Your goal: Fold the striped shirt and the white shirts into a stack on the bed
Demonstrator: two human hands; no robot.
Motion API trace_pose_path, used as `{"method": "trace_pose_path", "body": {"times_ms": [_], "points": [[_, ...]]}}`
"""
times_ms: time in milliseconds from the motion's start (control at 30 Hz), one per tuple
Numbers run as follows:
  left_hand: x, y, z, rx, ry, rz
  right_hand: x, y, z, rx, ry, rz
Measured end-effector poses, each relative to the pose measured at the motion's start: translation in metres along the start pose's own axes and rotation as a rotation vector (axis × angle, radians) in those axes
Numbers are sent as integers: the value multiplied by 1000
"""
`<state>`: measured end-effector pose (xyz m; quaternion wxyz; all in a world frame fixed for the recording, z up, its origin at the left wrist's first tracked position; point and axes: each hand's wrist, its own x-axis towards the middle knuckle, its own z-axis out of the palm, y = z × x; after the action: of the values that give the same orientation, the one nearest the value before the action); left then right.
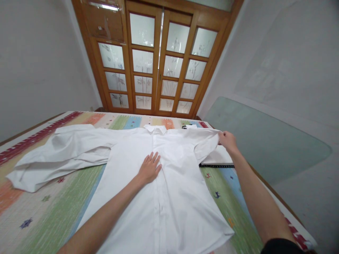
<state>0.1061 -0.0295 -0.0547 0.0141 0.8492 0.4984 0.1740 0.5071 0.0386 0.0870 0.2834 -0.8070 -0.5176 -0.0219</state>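
A white long-sleeved shirt (174, 190) lies spread out front side up, its collar at the far end and its button strip down the middle. Flat on its chest rests my left hand (150, 167), fingers stretched out. My right hand (227, 141) pinches the sleeve on the right side, pulling it out sideways from the shoulder. The sleeve on the left side stretches out across the cloth with loose folds. Part of a white item with a black patterned edge (218, 160) shows beneath the right sleeve.
A striped, colourful cloth (60, 208) covers the surface under the shirt. Beyond it stand wooden doors (159, 70) with patterned glass panes. A pale green panel (259, 137) is along the wall on the right. White walls rise at both sides.
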Motion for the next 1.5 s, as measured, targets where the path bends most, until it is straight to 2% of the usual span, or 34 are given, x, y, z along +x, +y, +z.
{"method": "trace_pose_path", "body": {"times_ms": [67, 167, 267, 367, 433, 567, 633, 700, 800, 967, 1033, 1100, 1233, 1300, 1367, 1500], "points": [[0, -1, 2, -18, 22, 5, 20, 6, -8, -18, 111, 41], [-1, -3, 5, -39, 46, 9, 35, 9, -11, -52, 161, 95], [-1, -3, 6, -41, 41, -11, 28, 5, -5, -137, 115, 69], [0, -3, 7, -35, 20, -65, 8, -1, 6, -293, 89, -50], [0, -3, 8, -35, 21, -89, -6, -1, 15, -366, 1, -111], [0, -4, 11, -27, 32, -124, -24, 5, 33, -427, -390, -59], [0, -5, 10, -24, 22, -130, -26, 10, 39, -438, -433, -49], [0, -4, 9, -28, 7, -116, -23, 17, 40, -415, -430, -77], [1, -3, 6, -33, -21, -96, -11, 27, 29, -372, -401, -103], [1, -1, 1, -31, -44, -103, -5, 36, -1, -486, -131, -117], [1, -1, 1, -28, -31, -92, -18, 29, -5, -505, -70, -194], [1, -1, 2, -23, -20, -82, -42, 16, -1, -453, -93, -314], [1, 0, 1, -9, -36, -92, -107, -8, 18, -301, -441, -424], [2, 2, -2, 6, -65, -106, -138, -12, 27, -360, -502, -405], [2, 4, -5, 31, -93, -117, -161, -10, 35, -409, -494, -368], [2, 7, -10, 85, -122, -119, -174, 4, 42, -265, -477, -289]]}}
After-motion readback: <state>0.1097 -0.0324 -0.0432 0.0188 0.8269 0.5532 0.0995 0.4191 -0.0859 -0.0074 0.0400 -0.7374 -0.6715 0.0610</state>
